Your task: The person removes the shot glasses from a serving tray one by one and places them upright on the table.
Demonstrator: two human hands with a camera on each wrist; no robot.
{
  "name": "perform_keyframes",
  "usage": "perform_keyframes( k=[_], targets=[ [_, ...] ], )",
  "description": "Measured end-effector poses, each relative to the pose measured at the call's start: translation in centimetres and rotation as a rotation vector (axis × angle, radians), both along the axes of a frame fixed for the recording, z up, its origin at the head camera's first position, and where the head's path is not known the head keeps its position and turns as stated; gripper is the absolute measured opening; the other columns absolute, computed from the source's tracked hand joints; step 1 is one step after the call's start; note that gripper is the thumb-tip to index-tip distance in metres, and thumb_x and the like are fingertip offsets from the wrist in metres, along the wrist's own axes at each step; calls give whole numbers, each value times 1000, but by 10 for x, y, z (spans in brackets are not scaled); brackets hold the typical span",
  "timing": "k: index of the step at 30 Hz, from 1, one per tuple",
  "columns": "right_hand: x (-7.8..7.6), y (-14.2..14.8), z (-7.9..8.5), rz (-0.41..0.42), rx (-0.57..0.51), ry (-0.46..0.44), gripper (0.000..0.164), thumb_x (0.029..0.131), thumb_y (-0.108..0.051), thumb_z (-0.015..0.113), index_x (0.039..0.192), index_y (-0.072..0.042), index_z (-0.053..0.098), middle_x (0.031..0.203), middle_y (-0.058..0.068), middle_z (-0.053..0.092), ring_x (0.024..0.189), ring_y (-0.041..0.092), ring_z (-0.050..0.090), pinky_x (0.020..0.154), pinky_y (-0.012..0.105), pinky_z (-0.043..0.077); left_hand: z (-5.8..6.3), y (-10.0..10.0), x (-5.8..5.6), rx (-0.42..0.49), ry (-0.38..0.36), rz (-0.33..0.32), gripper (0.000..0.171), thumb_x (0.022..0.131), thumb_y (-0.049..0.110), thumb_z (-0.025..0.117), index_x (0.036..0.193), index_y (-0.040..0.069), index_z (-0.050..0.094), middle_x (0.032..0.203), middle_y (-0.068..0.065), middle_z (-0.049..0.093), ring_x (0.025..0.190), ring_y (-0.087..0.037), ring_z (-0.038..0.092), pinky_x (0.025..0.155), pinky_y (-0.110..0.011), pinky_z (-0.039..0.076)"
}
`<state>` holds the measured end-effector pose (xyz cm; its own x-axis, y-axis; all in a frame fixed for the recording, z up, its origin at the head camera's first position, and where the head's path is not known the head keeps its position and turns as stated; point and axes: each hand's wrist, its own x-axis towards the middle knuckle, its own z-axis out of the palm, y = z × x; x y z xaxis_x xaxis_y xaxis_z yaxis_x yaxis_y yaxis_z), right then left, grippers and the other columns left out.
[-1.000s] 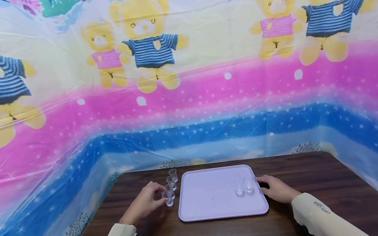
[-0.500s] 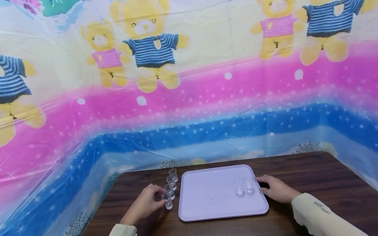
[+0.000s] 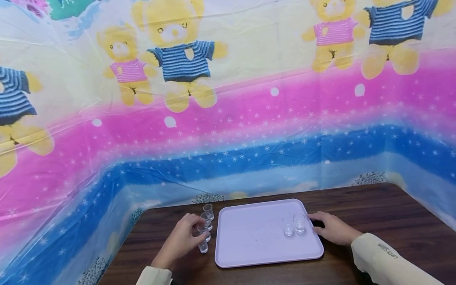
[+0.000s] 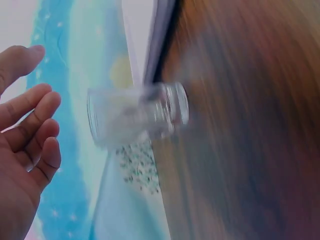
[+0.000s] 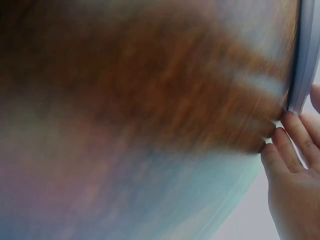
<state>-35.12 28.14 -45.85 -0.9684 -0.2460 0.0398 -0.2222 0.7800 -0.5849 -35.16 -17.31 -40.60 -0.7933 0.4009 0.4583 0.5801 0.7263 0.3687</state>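
My left hand (image 3: 179, 241) is raised over the near end of a row of small clear shot glasses at the tray's left. In the left wrist view that hand's fingers (image 4: 37, 120) are parted from the thumb and apart from a shot glass (image 4: 127, 117) standing on the table. The nearest shot glass (image 3: 203, 247) is partly behind the thumb; the farthest one (image 3: 208, 212) is in plain sight. My right hand (image 3: 336, 230) rests against the right edge of a pale lilac tray (image 3: 246, 253), its fingertips (image 5: 290, 120) touching the rim.
Two shot glasses, one (image 3: 288, 228) beside the other (image 3: 299, 224), stand on the right part of the tray. All this is on a dark wood table (image 3: 384, 213). A cloth printed with teddy bears (image 3: 185, 59) hangs behind and around it.
My left hand has set the nearest shot glass down at the row's near end, let it go and moved slightly up and away. The right hand and the tray stay put.
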Motion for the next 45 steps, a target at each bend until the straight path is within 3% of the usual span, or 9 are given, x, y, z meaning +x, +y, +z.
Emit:
perform_keyframes(
  k=[3,5,7,10,12,21,25,33,45],
  targets=[
    [1,1,0,-7,0,-3,48,91,-14,63,135,-1,50,134,25,46,126,48,35,95,62,31,2,16,-4,-13,-19,-50,24,76,16,79,97,10,68,82,4,55,76,-19,52,64,-28,45],
    [1,1,0,-10,2,-4,48,91,-15,63,135,0,50,134,25,46,126,48,34,96,62,30,2,27,-8,-27,-37,-68,26,77,18,78,100,10,68,82,6,56,77,-17,54,77,-34,48],
    [1,1,0,-15,4,-4,49,91,-15,64,135,0,50,134,25,46,126,48,35,95,62,31,2,38,-12,-42,-58,-86,28,78,20,78,102,10,67,83,8,57,76,-15,53,77,-37,48],
    [1,1,-1,-17,3,-3,49,90,-15,64,135,0,50,134,25,46,126,47,36,95,62,31,0,53,-16,-51,-87,-112,30,80,23,77,105,10,67,87,7,59,78,-14,53,78,-35,48],
    [0,1,0,-14,1,-1,48,90,-14,64,135,0,50,134,24,47,125,46,37,95,61,32,-2,62,-17,-49,-95,-133,30,80,24,77,105,10,67,90,5,59,79,-15,53,67,-29,47],
    [-1,0,1,-15,2,0,48,90,-15,64,134,-2,51,134,24,47,126,47,35,96,61,31,-7,102,-22,-46,-44,-239,27,80,21,76,103,8,68,90,1,63,83,-16,56,71,-26,46],
    [-2,0,0,-20,4,-2,48,90,-16,64,134,-3,51,134,23,47,127,46,35,96,61,31,-9,122,-24,-47,-59,-270,28,81,20,76,103,6,68,90,-1,63,83,-18,58,72,-25,46],
    [-2,0,-1,-25,-2,3,47,90,-14,64,133,-2,52,133,23,48,127,46,35,97,60,31,-10,164,-26,-76,-120,-276,30,80,23,77,103,7,69,90,0,62,83,-18,58,70,-23,46],
    [0,-1,-1,-32,1,20,45,90,-11,64,133,-2,53,132,20,50,125,41,41,97,57,33,-10,209,-31,-120,-192,-217,32,78,27,79,103,10,70,90,5,60,85,-17,56,71,-22,46]
  ],
)
